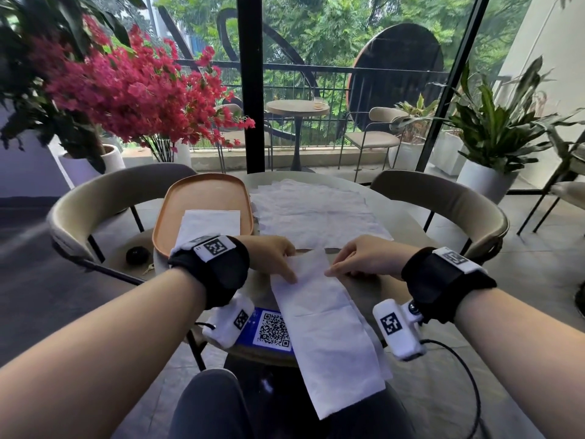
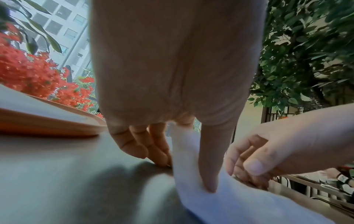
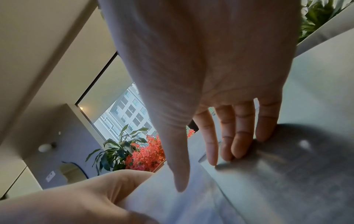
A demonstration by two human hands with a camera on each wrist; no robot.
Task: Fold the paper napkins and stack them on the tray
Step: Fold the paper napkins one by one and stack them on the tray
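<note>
Head view alone: folded napkin (image 1: 209, 224) on tray (image 1: 202, 188).

A plain white napkin (image 1: 329, 327) is seen against a grey-green table (image 1: 373, 299). An orange-brown tray (image 1: 202, 191) is marked by a white folded napkin (image 1: 209, 221). A black-and-white QR code on blue (image 1: 272, 331) is shown. Magenta-red flowers (image 1: 133, 90) are set among dark green leaves.
</note>
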